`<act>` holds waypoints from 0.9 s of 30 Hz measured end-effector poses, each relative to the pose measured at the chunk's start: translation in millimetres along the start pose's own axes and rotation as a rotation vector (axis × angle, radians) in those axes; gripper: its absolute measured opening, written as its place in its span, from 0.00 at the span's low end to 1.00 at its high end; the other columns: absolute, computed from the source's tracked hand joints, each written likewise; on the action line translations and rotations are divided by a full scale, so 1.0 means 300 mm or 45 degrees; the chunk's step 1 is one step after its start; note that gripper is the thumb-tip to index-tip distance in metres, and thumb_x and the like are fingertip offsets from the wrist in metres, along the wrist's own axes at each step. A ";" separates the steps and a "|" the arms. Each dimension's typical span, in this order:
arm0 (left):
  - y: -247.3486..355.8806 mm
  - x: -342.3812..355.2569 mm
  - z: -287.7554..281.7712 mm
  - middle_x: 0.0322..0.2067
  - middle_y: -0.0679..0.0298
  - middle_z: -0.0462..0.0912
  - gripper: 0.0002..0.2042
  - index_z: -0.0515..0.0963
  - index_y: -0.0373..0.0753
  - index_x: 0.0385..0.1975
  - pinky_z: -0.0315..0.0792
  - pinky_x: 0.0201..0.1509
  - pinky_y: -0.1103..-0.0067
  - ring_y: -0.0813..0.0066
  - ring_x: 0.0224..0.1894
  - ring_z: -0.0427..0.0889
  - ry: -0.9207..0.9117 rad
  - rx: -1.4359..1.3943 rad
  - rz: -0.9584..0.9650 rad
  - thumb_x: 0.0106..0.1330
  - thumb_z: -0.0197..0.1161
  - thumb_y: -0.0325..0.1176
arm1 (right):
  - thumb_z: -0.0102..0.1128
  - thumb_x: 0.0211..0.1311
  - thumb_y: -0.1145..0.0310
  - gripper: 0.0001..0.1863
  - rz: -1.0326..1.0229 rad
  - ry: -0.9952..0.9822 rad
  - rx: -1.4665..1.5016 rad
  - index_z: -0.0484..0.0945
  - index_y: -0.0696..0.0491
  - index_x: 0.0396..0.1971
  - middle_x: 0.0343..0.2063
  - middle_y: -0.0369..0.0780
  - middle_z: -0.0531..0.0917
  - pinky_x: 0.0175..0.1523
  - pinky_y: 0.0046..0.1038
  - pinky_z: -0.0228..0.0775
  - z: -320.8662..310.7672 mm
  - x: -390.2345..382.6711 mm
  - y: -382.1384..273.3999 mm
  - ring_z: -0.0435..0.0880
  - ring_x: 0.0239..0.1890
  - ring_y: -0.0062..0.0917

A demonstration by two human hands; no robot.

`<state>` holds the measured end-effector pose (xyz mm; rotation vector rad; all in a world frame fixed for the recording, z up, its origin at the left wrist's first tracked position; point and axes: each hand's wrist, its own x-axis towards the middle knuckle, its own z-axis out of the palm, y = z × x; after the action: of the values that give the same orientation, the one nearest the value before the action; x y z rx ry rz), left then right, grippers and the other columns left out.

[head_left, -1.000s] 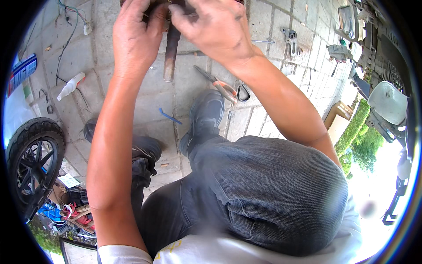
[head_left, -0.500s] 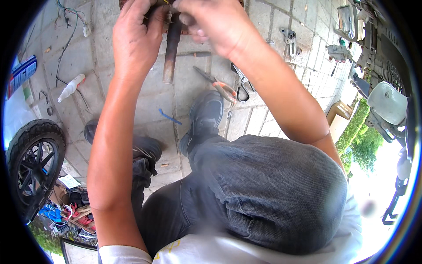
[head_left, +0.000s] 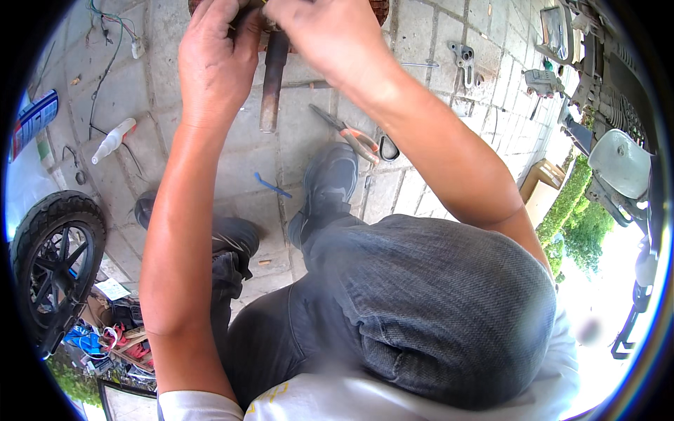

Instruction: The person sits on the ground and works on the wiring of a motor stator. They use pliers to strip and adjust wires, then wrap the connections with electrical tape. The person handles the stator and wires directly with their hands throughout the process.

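Observation:
At the top edge, both my hands are close together over a round copper-brown part [head_left: 380, 10], mostly covered by the hands and cut off by the picture's edge. From its middle a dark, rusty metal shaft [head_left: 272, 84] sticks out toward me. My left hand [head_left: 216, 59] has its fingers bent at the left of the shaft, thumb pressed inward. Right of it, my right hand [head_left: 330, 38] has its fingers closed near a tiny yellow bit. The fingertips of both hands are largely hidden, so what they pinch does not show.
On the paving lie pliers with orange handles [head_left: 358, 144], scissors [head_left: 389, 149] partly behind my right forearm, a blue strip [head_left: 272, 186], a small white bottle [head_left: 114, 142] and a metal bracket [head_left: 463, 59]. A black-tyred wheel [head_left: 60, 263] stands left, above piled oddments [head_left: 116, 344].
My right hand has shifted a little left, closer over the shaft's upper end, and its forearm now covers more of the scissors. My left hand has hardly moved.

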<state>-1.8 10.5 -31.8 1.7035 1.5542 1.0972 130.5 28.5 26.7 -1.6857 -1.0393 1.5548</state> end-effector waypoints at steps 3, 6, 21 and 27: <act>-0.020 0.000 -0.007 0.36 0.60 0.80 0.07 0.78 0.35 0.40 0.73 0.44 0.77 0.69 0.38 0.79 -0.008 -0.039 0.020 0.63 0.63 0.26 | 0.55 0.62 0.69 0.10 0.448 -0.049 0.342 0.77 0.58 0.24 0.16 0.34 0.73 0.21 0.23 0.52 -0.013 0.013 -0.022 0.65 0.16 0.16; -0.008 -0.005 -0.003 0.36 0.60 0.80 0.07 0.78 0.34 0.40 0.72 0.44 0.78 0.69 0.38 0.79 -0.040 -0.083 -0.035 0.63 0.63 0.26 | 0.56 0.61 0.70 0.06 -0.286 0.047 -0.393 0.77 0.58 0.30 0.19 0.39 0.76 0.25 0.29 0.67 -0.038 -0.016 -0.005 0.75 0.18 0.27; -0.023 -0.014 0.005 0.35 0.62 0.80 0.08 0.78 0.34 0.40 0.73 0.42 0.81 0.75 0.35 0.80 -0.010 -0.123 -0.105 0.64 0.63 0.26 | 0.52 0.64 0.68 0.14 0.192 -0.096 -0.236 0.80 0.65 0.34 0.18 0.41 0.79 0.31 0.29 0.70 -0.011 -0.036 -0.121 0.79 0.23 0.25; -0.003 -0.016 0.003 0.35 0.64 0.81 0.09 0.78 0.33 0.40 0.74 0.40 0.81 0.78 0.34 0.79 -0.009 -0.134 -0.074 0.63 0.65 0.28 | 0.52 0.64 0.67 0.15 -0.332 -0.056 -0.389 0.78 0.66 0.37 0.21 0.44 0.81 0.33 0.29 0.70 -0.078 -0.038 -0.016 0.80 0.24 0.30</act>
<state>-1.4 6.1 -33.8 1.5811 1.5053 1.1224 153.0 22.7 39.2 -1.6350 -1.5172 1.3204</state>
